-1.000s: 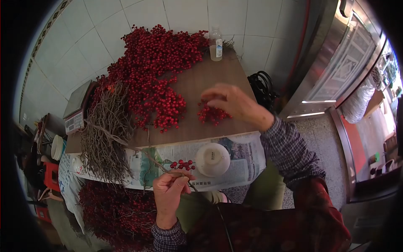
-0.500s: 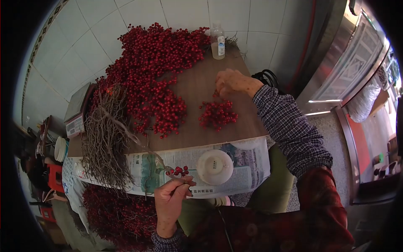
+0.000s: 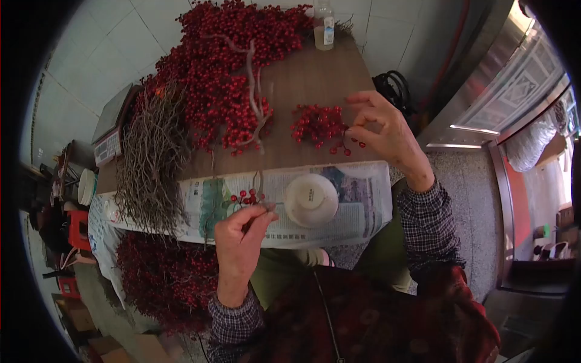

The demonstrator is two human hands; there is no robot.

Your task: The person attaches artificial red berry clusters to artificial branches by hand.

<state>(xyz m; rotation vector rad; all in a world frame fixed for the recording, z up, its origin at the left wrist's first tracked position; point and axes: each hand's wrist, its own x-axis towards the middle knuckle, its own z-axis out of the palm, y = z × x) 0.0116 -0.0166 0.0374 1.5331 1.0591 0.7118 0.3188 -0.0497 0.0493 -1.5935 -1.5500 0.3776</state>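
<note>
My left hand [image 3: 239, 248] is closed in a pinch on the lower end of a bare, crooked branch [image 3: 252, 78], which rises over the board. A few red berries [image 3: 247, 196] stick out just above those fingers. My right hand [image 3: 387, 133] pinches a small berry sprig [image 3: 340, 149] between thumb and forefinger, the other fingers lifted. Beside it, on the wooden board, lies a small cluster of red berries [image 3: 316, 124]. Between the hands, an upturned white bowl [image 3: 311, 199] rests on newspaper [image 3: 357, 224].
A large heap of red berry stems [image 3: 224, 66] covers the left of the board [image 3: 308, 78]. Bare twigs [image 3: 151, 157] hang over its edge beside a scale [image 3: 112, 130]. A bottle [image 3: 324, 27] stands at the back. More berry stems [image 3: 166, 284] lie below left.
The branch in my left hand has swung from leaning left to nearly upright. My right hand has come back toward me and right, with a berry sprig now in its pinch. The view has tilted downward.
</note>
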